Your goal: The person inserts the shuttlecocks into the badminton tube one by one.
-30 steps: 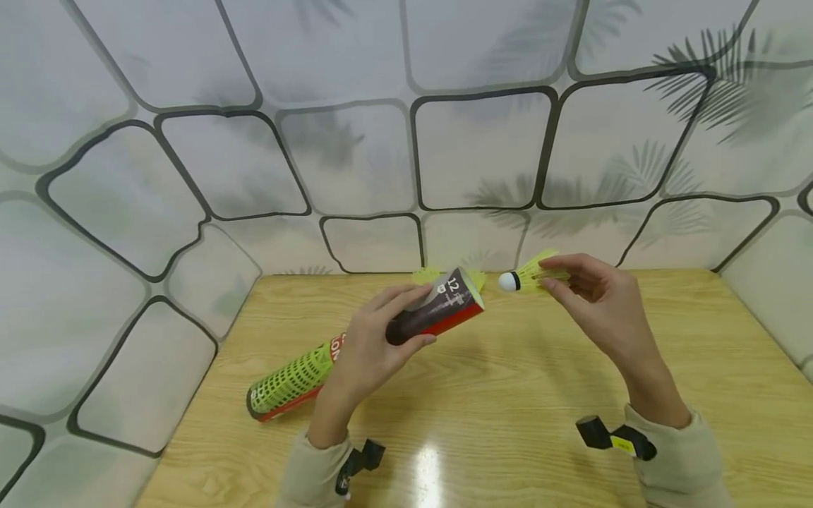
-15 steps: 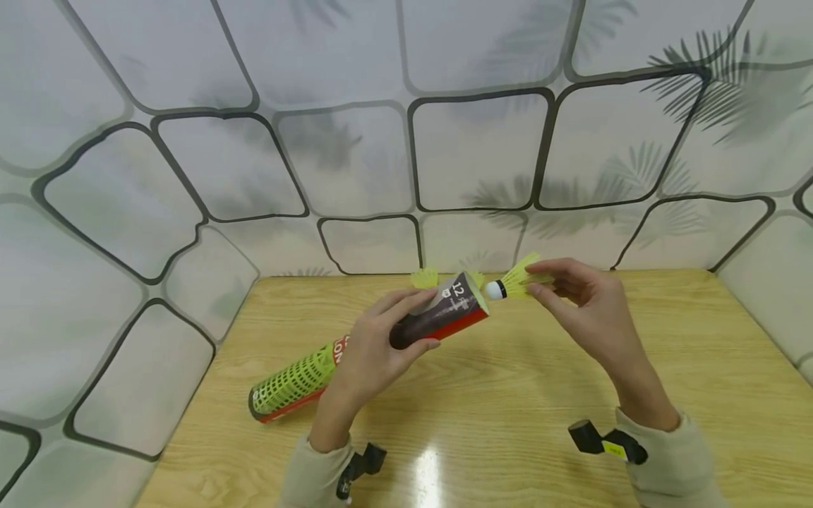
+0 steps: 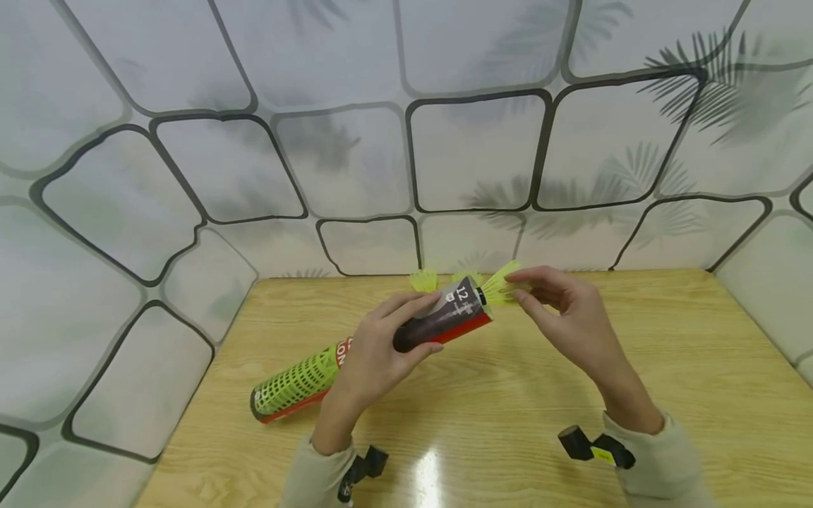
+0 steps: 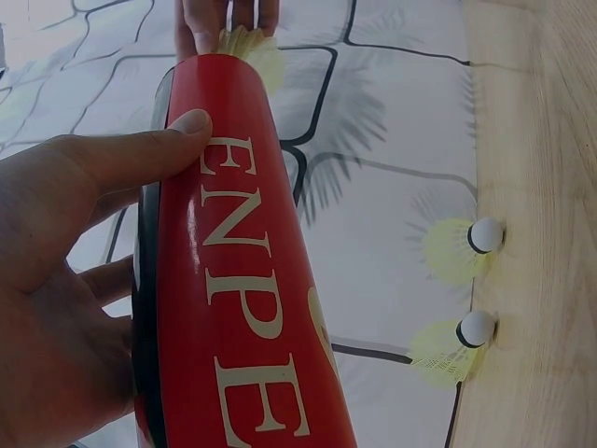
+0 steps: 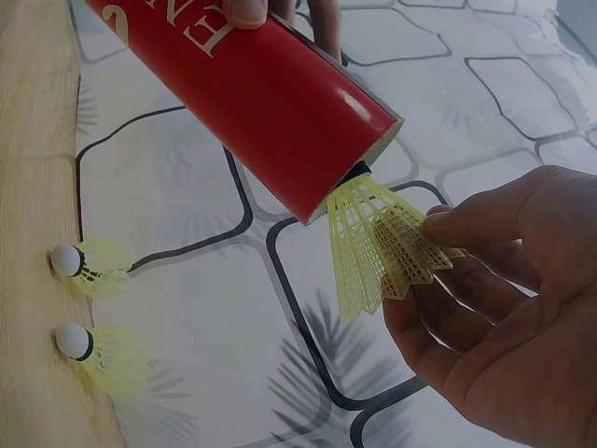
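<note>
My left hand (image 3: 375,349) grips a shuttlecock tube (image 3: 441,314) round its middle and holds it tilted, its open end up to the right. The tube is black, grey, red and green; its red side shows large letters in the left wrist view. My right hand (image 3: 568,310) pinches the skirt edge of a yellow shuttlecock (image 5: 382,243) between thumb and fingers. The shuttlecock's cork is hidden inside the tube mouth, and its skirt sticks out. In the left wrist view, the right hand's fingers (image 4: 224,21) show beyond the tube's far end.
Two more yellow shuttlecocks stand at the back of the wooden table (image 3: 508,402), one (image 3: 423,279) left of the other (image 3: 466,276), which the tube partly covers. In the right wrist view their white corks (image 5: 73,341) face the table. A patterned wall (image 3: 356,162) rises behind.
My right hand has moved left with the shuttlecock, and its white cork has gone from outside the tube to inside the mouth. The left hand and tube have barely shifted.
</note>
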